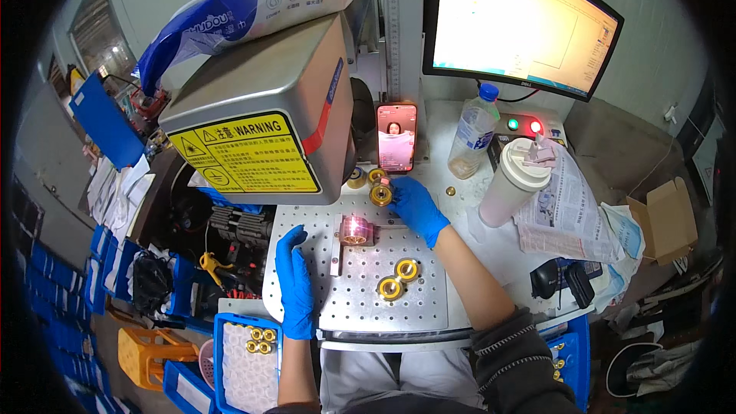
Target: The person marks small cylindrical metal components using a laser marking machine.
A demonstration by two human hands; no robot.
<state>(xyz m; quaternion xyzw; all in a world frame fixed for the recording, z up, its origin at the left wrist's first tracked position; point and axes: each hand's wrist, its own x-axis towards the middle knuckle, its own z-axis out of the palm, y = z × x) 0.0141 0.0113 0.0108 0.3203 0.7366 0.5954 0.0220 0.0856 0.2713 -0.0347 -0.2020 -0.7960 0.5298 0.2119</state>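
Brass-coloured, the ring fitting (381, 195) at the far edge of the perforated plate (360, 313), pinched in the blue-gloved right hand (418, 211), looks stiff, dense and probably slippery, best held by its outer rim, while the left hand (295, 284) is open along the plate's left side.

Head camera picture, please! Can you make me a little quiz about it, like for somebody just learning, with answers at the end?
1. True or false: the left hand and the right hand both wear blue gloves.
2. Which hand is at the gold ring in front of the phone?
A) left
B) right
3. What colour is the cap on the clear bottle?

Key: 1 true; 2 B; 3 blue.
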